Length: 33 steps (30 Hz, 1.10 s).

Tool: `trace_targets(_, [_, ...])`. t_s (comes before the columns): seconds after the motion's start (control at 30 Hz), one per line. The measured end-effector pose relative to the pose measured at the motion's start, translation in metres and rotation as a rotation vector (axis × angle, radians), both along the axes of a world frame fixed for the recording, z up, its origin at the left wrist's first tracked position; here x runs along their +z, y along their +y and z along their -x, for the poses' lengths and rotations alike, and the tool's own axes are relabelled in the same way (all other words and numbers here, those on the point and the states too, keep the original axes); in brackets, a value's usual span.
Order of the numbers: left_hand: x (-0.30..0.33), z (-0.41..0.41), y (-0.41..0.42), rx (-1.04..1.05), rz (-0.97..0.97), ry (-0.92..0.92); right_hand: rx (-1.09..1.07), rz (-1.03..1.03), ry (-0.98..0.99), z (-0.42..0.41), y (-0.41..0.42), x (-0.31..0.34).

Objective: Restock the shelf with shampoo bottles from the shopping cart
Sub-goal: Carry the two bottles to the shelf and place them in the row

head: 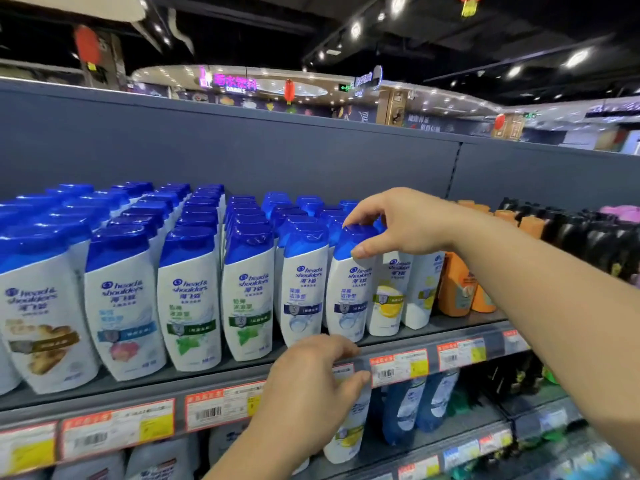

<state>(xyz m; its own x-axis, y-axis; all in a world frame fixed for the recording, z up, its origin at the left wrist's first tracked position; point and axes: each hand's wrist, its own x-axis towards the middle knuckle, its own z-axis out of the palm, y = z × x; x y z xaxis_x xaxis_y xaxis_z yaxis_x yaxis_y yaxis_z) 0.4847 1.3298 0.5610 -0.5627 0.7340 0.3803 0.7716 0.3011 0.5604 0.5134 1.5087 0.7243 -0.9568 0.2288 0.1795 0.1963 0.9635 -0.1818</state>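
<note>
The right hand (403,225) reaches over the grey metal shelf (242,370) and its grip is closed on the blue cap of a white plastic shampoo bottle with a dark blue label band (349,289). The thumb presses the front of the cap and the fingers curl over its top. This bottle stands at the front edge of the shelf, tilted a little to the right, between a similar white bottle on its left and a white bottle with a yellow lemon label (388,299) on its right.

The left hand (311,393) is lower, in front of the shelf edge. Its fingers are bent around the upper part of a second white shampoo bottle with a yellow-green label (348,434), which it holds before the lower shelf, below the strip of red and white price tags (398,368). The cap of this bottle is hidden by the hand.

Many rows of white bottles with blue caps (190,271) fill the shelf to the left. Orange bottles (457,289) stand to the right, and black bottles further right.
</note>
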Motion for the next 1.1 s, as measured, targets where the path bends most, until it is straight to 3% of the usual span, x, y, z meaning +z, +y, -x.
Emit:
trace_targets(0.13, [0.002,0.008,0.020,-0.078,0.093,0.110,-0.001,0.041,0.030,0.003,0.002,-0.004])
trace_targets(0.33, [0.003,0.011,0.048,-0.171,0.221,0.108,-0.033,0.056,0.091,0.002,0.003,-0.008])
trace_targets(0.5, [0.001,0.015,0.051,-0.166,0.235,0.090,-0.079,0.078,0.134,0.008,0.005,-0.005])
trace_targets(0.67, [0.003,0.018,0.052,-0.163,0.235,0.075,-0.135,-0.033,0.061,0.020,0.003,-0.004])
trace_targets(1.1, [0.005,0.019,0.056,-0.158,0.299,0.107,-0.105,0.027,0.121,0.020,0.006,-0.006])
